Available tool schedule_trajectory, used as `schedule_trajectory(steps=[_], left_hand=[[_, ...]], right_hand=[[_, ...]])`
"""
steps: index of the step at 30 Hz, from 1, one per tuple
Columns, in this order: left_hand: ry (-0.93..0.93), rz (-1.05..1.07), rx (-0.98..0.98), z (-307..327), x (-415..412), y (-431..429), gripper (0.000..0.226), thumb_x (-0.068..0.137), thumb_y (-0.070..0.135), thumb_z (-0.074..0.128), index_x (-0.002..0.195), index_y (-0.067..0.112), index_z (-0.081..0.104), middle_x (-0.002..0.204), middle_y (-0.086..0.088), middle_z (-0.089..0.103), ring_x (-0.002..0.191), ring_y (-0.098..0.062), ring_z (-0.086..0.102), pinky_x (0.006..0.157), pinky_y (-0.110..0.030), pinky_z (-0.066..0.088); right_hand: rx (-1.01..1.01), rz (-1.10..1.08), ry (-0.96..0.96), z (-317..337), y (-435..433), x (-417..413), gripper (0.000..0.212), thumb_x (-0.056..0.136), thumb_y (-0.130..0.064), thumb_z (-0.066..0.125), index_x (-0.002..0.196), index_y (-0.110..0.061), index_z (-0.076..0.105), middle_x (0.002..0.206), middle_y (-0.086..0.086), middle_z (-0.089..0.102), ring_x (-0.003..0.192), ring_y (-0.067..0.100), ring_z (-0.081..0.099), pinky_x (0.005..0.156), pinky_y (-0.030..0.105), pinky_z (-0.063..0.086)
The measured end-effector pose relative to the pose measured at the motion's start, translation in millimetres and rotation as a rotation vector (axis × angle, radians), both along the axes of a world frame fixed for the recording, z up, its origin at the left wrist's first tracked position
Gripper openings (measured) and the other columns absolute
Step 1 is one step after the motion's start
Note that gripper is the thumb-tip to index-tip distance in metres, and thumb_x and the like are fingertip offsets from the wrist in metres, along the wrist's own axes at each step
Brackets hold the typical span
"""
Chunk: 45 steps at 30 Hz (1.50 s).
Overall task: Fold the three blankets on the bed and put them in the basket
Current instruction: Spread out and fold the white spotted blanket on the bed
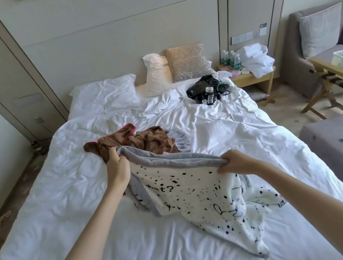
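Got my left hand [117, 169] and right hand [236, 163] with fingers pinched shut on the grey-trimmed top edge of the white black-speckled fleece blanket [202, 195], lifted off the white bed [67, 215], and it looks floppy, light, so corners seem the best hold.

The bed [71, 214] was big and covered with a white, wrinkly sheet. In the middle of it lay a brown blanket [145, 140] with a red edge, all bunched up. Just beside it, on the near side, a white blanket with black spots [210, 193] and a gray edge draped down onto the sheet. At the far end sat a flat white pillow [105, 93] on the left. To its right a smaller white pillow [156, 73] and a tan cushion [187, 62] stood against the wall. A pile of black gadgets and wires [206, 88] lay on the far right side.
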<state>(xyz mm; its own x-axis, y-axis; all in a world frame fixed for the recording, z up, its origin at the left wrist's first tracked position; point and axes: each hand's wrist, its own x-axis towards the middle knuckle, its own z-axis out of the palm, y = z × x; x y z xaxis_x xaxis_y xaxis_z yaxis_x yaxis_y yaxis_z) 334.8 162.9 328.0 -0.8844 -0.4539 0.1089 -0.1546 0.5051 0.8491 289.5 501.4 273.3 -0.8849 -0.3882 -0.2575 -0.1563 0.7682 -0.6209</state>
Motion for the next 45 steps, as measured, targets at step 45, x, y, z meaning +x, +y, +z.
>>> schedule_trajectory(steps=[45], left_hand=[[0.053,-0.035,-0.390,4,-4,19,0.026,0.083,0.034,0.064,0.068,0.022,0.047,0.054,0.002,0.056,0.057,-0.018,0.057,0.052,-0.033,0.047]], right_hand=[[0.310,-0.110,0.217,-18,35,-9,0.020,0.085,-0.035,0.067,0.077,-0.017,0.062,0.071,-0.001,0.059,0.066,0.018,0.053,0.049,0.022,0.032]])
